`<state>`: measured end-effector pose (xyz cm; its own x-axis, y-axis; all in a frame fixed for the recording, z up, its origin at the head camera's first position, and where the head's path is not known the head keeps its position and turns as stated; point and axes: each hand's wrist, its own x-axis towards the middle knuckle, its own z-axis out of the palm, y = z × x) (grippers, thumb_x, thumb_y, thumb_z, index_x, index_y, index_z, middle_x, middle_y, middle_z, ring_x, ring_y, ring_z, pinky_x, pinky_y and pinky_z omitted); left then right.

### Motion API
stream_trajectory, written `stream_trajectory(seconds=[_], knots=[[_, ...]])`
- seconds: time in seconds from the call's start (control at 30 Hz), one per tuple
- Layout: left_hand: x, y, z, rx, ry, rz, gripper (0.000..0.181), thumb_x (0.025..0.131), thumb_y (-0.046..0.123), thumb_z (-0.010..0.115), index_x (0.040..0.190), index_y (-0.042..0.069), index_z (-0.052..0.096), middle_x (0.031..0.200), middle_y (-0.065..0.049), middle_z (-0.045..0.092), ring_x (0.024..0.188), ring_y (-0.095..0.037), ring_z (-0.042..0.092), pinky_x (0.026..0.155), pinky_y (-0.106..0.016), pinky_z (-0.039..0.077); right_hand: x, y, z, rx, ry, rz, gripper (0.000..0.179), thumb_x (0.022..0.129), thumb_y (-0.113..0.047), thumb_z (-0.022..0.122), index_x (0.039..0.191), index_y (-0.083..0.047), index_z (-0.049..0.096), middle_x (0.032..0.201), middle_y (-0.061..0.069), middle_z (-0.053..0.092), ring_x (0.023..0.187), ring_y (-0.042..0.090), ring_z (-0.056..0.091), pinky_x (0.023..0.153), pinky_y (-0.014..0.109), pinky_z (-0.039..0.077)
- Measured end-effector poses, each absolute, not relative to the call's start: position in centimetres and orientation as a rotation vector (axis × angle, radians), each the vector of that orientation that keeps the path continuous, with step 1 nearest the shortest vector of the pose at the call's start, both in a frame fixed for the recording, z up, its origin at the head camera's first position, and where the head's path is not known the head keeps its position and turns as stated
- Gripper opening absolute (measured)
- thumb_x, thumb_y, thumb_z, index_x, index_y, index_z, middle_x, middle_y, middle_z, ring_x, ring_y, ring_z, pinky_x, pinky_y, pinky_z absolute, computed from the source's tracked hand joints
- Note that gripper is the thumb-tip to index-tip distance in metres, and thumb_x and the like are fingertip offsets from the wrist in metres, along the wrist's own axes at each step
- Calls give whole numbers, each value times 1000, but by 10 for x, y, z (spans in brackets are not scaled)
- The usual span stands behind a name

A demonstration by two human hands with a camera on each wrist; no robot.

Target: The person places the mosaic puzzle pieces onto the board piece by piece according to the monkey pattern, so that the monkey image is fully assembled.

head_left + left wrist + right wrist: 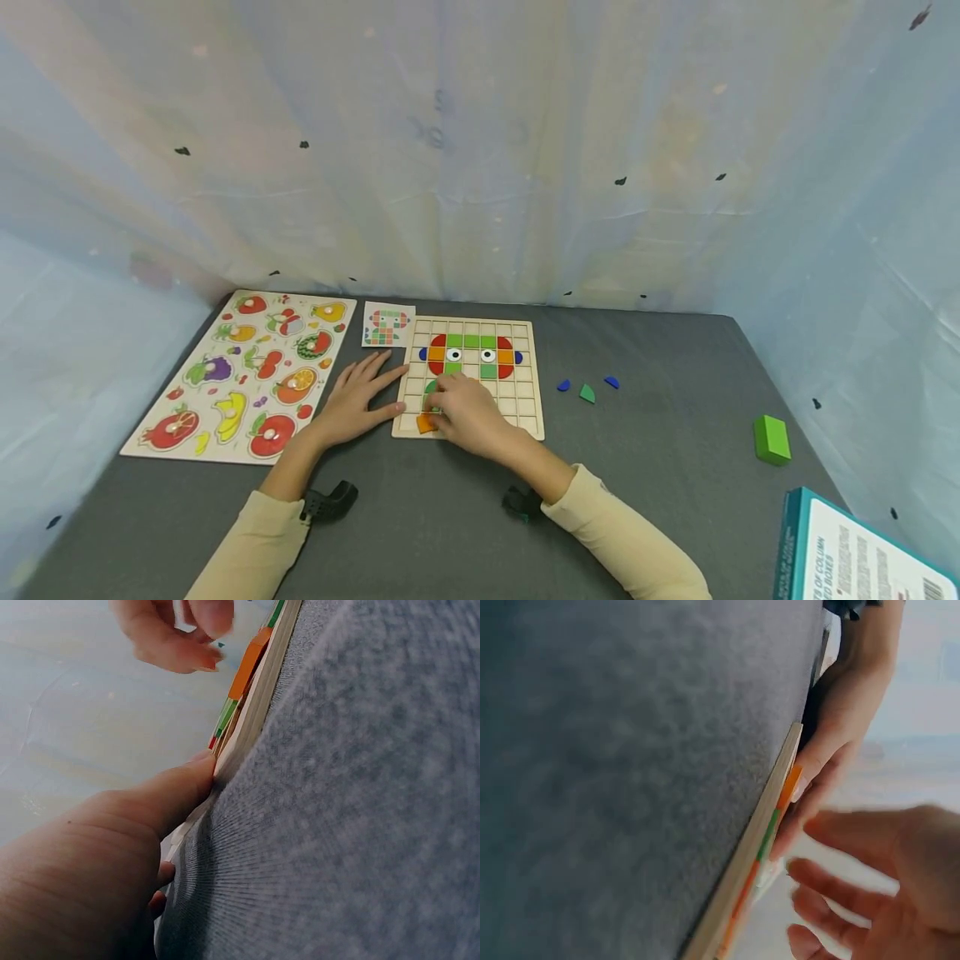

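A light wooden grid board carries a face of red, orange, green and blue pieces with two round eyes. My left hand lies at the board's left side, fingers spread, thumb against its edge. Over the lower left of the grid is my right hand, its fingers loosely bent with nothing between them in the right wrist view. Just below its fingertips an orange piece sits at the board's near edge, slightly askew. A green piece beside it is partly hidden by the right hand.
A pattern card lies at the board's upper left corner, next to a fruit puzzle. Right of the board are a green piece and two blue half-rounds. Farther right stand a green block and a teal-edged book.
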<state>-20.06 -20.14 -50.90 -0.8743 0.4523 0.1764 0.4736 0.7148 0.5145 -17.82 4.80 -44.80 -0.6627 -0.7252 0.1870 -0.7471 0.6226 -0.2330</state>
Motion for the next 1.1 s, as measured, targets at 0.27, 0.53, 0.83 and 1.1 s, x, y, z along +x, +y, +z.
stream_trajectory(seconds=[0.27,0.53,0.83,1.1], knots=[[-199,-201,-505,-752,-2908,-876,68,95,44,65,153,16,43,162,-20,23,149,-42,13,114,-66,3,-143,61,-442,1514,-2927,-85,86,94,-67,49,160,-19,25,167,-1,9,153,28,1,116,64,14],[-199,-201,-507,-733,-2928,-872,68,95,45,65,153,17,43,163,-18,22,149,-41,13,115,-65,3,-140,64,-449,1482,-2976,-139,93,87,-75,50,161,-23,24,167,1,15,152,30,11,117,63,12],[-200,-201,-507,-740,-2929,-867,69,95,45,65,154,18,43,163,-17,22,150,-40,12,115,-64,2,-133,58,-453,1363,-2981,-246,91,89,-77,41,160,-22,27,164,5,22,151,27,16,117,61,13],[-200,-202,-507,-742,-2919,-875,69,95,46,65,153,16,44,162,-20,23,149,-42,14,114,-66,3,-143,73,-447,1308,-2986,43,76,96,-65,47,155,-17,40,160,12,30,149,33,22,116,63,14]])
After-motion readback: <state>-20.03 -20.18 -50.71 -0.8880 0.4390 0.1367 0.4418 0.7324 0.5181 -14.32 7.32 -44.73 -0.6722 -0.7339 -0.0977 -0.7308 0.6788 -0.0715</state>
